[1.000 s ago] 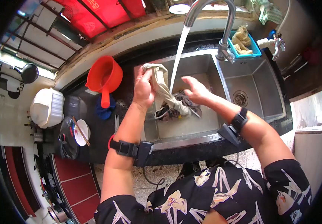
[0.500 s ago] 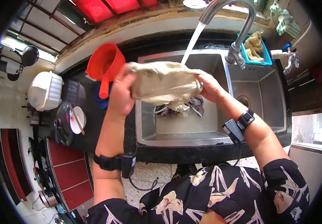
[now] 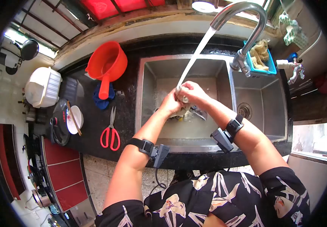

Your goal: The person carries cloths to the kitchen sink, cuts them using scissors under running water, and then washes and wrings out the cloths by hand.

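Over the larger basin of the steel sink (image 3: 224, 145), my left hand (image 3: 172, 103) and my right hand (image 3: 193, 92) are close together, both closed on a bunched beige cloth (image 3: 183, 99). Water from the curved faucet (image 3: 260, 26) runs down onto the cloth and my fingers. Below my hands, a dark patterned cloth (image 3: 198, 113) lies in the shallow water, partly hidden by my hands and the beige cloth.
Left of the sink are a red dipper (image 3: 108, 62), a blue cloth (image 3: 103, 96), red-handled scissors (image 3: 111, 132), a white bowl with chopsticks (image 3: 74, 120) and a white container (image 3: 44, 87). A blue basket (image 3: 272, 68) stands behind the smaller basin.
The beige cloth, stretched wide between my hands half a second ago, is now bunched up. My hands have come together and moved lower, under the running water.
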### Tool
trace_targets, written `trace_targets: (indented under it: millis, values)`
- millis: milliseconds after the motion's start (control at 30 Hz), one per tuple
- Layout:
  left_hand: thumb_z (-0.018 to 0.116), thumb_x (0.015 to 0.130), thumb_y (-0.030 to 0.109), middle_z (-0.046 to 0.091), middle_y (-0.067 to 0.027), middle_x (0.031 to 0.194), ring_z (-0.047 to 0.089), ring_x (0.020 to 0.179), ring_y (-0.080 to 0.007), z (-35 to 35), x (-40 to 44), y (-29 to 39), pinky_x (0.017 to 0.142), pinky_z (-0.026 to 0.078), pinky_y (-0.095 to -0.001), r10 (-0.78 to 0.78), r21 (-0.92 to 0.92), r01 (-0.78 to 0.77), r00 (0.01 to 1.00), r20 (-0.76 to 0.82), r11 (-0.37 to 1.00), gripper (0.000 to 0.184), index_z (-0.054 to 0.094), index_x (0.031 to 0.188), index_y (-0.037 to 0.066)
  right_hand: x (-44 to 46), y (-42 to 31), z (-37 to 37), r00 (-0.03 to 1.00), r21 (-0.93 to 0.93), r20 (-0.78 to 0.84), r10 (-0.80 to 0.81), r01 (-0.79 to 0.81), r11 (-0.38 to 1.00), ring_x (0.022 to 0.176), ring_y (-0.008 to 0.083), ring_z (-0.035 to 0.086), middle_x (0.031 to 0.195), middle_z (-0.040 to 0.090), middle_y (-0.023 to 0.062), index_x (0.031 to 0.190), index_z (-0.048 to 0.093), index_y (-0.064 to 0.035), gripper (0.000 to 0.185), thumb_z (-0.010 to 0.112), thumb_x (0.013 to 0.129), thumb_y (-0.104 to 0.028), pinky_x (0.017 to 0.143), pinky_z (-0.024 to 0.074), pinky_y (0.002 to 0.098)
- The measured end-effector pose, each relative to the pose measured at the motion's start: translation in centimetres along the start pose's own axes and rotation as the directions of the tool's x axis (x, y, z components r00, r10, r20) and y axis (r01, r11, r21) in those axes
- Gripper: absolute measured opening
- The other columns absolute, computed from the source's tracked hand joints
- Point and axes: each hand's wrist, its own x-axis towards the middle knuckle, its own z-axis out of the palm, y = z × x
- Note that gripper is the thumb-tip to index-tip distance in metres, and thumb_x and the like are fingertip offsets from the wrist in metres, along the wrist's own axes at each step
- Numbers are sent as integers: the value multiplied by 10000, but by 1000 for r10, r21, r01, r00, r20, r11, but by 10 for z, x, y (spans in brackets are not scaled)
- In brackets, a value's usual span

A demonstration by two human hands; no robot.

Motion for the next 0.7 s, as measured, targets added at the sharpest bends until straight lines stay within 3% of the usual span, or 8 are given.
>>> trace_targets:
  millis: [100, 167, 200, 300, 433, 467, 600, 700]
  values:
    - [585, 690, 158, 589, -125, 926, 571, 852, -195, -7, 1, -23, 743, 441, -316, -182, 210, 203, 977, -114, 956, 337, 550, 1016, 82, -13, 3, -4, 991, 39, 75, -115, 112, 993, 820, 159, 539, 911, 569, 130, 1009, 496, 37, 382, 542, 677, -146, 730, 437, 281]
    - [550, 692, 154, 582, -146, 900, 567, 852, -237, -23, -21, -16, 734, 440, -339, -159, 353, 170, 985, -61, 920, 278, 562, 958, 74, -20, 2, -19, 998, -88, 45, 46, -42, 995, 839, 184, 547, 942, 562, 146, 1051, 475, 33, 427, 543, 655, -113, 738, 440, 293]
    - [514, 695, 149, 575, -168, 875, 564, 852, -279, -32, -39, -14, 724, 438, -363, -149, 490, 130, 989, 1, 862, 230, 574, 900, 66, -11, 18, -26, 999, -305, -26, 24, -31, 952, 833, 214, 557, 937, 567, 151, 1045, 490, 21, 417, 540, 651, -104, 731, 449, 297]
    - [516, 633, 86, 557, -155, 802, 536, 811, -334, -53, -88, -28, 691, 432, -388, 21, 651, -31, 1000, 23, 759, 211, 563, 837, 56, -9, 28, -39, 987, -462, 17, 157, -131, 877, 867, 233, 566, 957, 575, 164, 1017, 528, -2, 408, 572, 629, -120, 757, 449, 309]
    - [540, 602, 82, 503, -76, 696, 528, 748, -254, -64, -130, -41, 782, 369, -396, 314, 792, -429, 896, 313, 435, 158, 552, 759, 101, 11, 57, -26, 971, -712, 237, -31, 195, 674, 924, 277, 551, 964, 586, 148, 1057, 526, -36, 451, 580, 621, -139, 818, 428, 315]
    - [535, 602, 80, 514, -63, 692, 531, 728, -235, -64, -135, -41, 841, 339, -418, 330, 785, -452, 884, 331, 424, 170, 553, 770, 104, 19, 56, -19, 957, -795, 269, 110, 156, 586, 1009, 296, 498, 1079, 532, 138, 1137, 486, -101, 517, 588, 634, -168, 859, 400, 367]
    - [525, 579, 86, 529, -64, 684, 540, 701, -220, -69, -138, -53, 893, 330, -396, 429, 737, -418, 883, 191, 531, 202, 551, 779, 78, 37, 79, 10, 970, -884, 216, 110, 146, 444, 1102, 324, 398, 1217, 392, 117, 1215, 395, -220, 600, 619, 658, -244, 865, 361, 473]
    - [521, 569, 88, 532, -64, 693, 541, 699, -219, -69, -139, -55, 887, 337, -388, 421, 742, -392, 893, 162, 545, 218, 550, 785, 78, 33, 81, 24, 931, -925, 283, 230, 202, 323, 1091, 330, 406, 1211, 402, 106, 1188, 428, -238, 560, 620, 662, -258, 851, 382, 453]
